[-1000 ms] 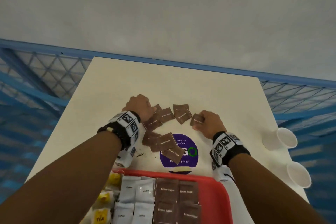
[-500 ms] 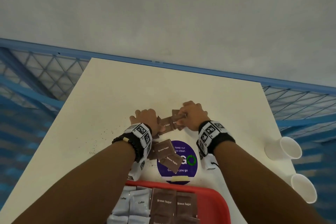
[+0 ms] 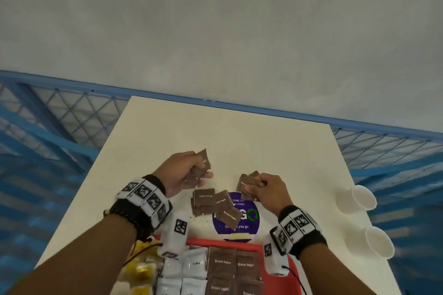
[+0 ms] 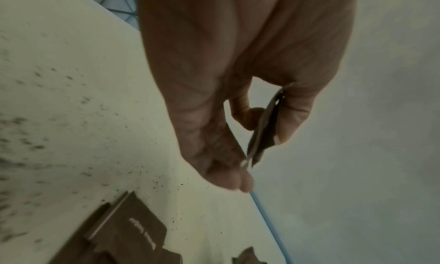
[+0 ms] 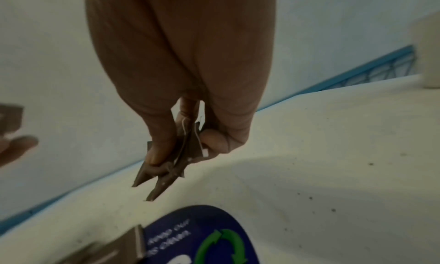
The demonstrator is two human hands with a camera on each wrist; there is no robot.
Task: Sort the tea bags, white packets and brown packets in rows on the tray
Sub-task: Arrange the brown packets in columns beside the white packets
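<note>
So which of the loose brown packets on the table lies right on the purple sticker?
The nearest packet, tilted, lying on the sticker's left edge. The others in that pile sit further left, mostly on bare table.

Matt brown packets (image 3: 213, 201); smooth table (image 3: 167, 132).

My bare forearms carry matching gear: a white wristband (image 3: 143, 195) printed with black square markers on the left, a second band (image 3: 296, 224) on the right over black straps, each with a dangling white tagged camera unit (image 3: 176, 235).

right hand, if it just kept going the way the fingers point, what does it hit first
Probably the bare table just beyond the purple sticker; the right hand, pinching brown packets, hangs above it. Depth is unclear.
</note>
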